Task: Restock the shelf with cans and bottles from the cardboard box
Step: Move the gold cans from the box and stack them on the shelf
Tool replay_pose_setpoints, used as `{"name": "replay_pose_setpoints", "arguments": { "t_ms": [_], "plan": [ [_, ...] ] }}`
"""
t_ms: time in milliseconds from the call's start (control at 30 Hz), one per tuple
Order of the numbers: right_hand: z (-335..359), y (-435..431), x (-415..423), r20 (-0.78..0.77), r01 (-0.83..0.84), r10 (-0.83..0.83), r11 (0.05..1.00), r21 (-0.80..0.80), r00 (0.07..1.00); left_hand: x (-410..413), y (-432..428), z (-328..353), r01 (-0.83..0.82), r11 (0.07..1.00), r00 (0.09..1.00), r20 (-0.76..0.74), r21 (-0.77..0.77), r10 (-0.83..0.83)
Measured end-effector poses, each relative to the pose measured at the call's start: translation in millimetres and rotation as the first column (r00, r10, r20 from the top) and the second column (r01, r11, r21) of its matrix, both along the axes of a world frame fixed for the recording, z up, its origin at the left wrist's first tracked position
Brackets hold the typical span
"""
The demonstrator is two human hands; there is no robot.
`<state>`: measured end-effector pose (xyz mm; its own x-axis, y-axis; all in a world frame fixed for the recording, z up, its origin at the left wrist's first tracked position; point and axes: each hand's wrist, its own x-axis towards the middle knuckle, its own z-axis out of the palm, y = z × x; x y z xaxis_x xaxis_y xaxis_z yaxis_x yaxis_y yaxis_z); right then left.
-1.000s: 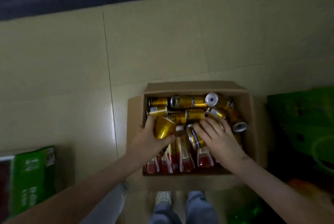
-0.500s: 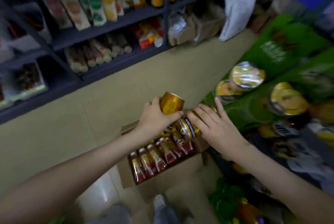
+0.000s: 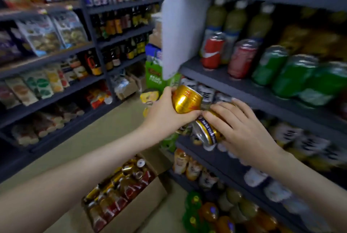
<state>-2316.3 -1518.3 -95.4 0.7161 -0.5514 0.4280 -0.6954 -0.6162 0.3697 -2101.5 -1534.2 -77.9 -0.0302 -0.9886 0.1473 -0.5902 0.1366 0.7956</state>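
Lifted from the cardboard box [image 3: 139,212], the left hand [image 3: 165,113] now grips a gold can [image 3: 185,99] beside the shelf [image 3: 221,80], and the right hand [image 3: 242,129] grips a blue-banded can [image 3: 206,133] tilted sideways; placing them looks next.

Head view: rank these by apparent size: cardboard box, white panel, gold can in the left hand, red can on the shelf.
1. cardboard box
2. white panel
3. gold can and red can look alike; the gold can, gripped by the left hand, is nearer the camera, so I leave them unranked.
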Motion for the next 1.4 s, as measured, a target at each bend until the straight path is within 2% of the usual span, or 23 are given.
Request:
{"name": "replay_pose_setpoints", "arguments": {
  "t_ms": [100, 233, 433, 633, 800, 900, 1067, 1267, 1400],
  "plan": [
    [39.6, 34.1, -50.0, -0.035, 0.034, -0.036, 0.997, -0.071, 0.999, -51.2, 19.0, 30.6, 0.071, 0.997, 0.997, -0.028, -0.022, -0.072],
    [89.1, 78.7, -116.5, -0.078, 0.134, -0.150, 0.975, -0.177, 0.986, -115.2, 44.1, 78.8, 0.188, 0.974, 0.981, -0.025, -0.125, -0.192],
    [150.7, 124.2, -181.4, -0.099, 0.251, -0.306, 0.895, -0.369, 0.947, -182.7, 56.4, 143.7, 0.336, 0.908, 0.936, -0.023, -0.250, -0.352],
    [204.5, 149.5, -254.4, -0.157, 0.359, -0.477, 0.805, -0.473, 0.865, -246.3, 63.3, 184.0, 0.440, 0.864, 0.860, -0.162, -0.244, -0.484],
    [242.2, 168.8, -323.0, -0.017, 0.533, -0.622, 0.685, -0.497, 0.783, -299.8, 64.0, 210.2, 0.462, 0.847, 0.801, -0.288, -0.262, -0.525],
    [255.9, 164.1, -360.5, -0.030, 0.537, -0.653, 0.648, -0.540, 0.757, -336.2, 63.3, 220.1, 0.425, 0.852, 0.761, -0.389, -0.305, -0.519],
    [269.4, 138.4, -427.4, -0.252, 0.461, -0.660, 0.702, -0.543, 0.708, -403.9, 53.4, 224.7, 0.363, 0.874, 0.735, -0.477, -0.324, -0.482],
    [275.0, 95.9, -474.4, -0.538, 0.277, -0.529, 0.832, -0.480, 0.657, -455.8, 39.1, 217.3, 0.332, 0.913, 0.701, -0.586, -0.236, -0.406],
    [272.9, 83.6, -489.5, -0.576, 0.225, -0.460, 0.873, -0.432, 0.676, -464.3, 30.9, 217.4, 0.293, 0.924, 0.739, -0.555, -0.244, -0.381]
  ]
}}
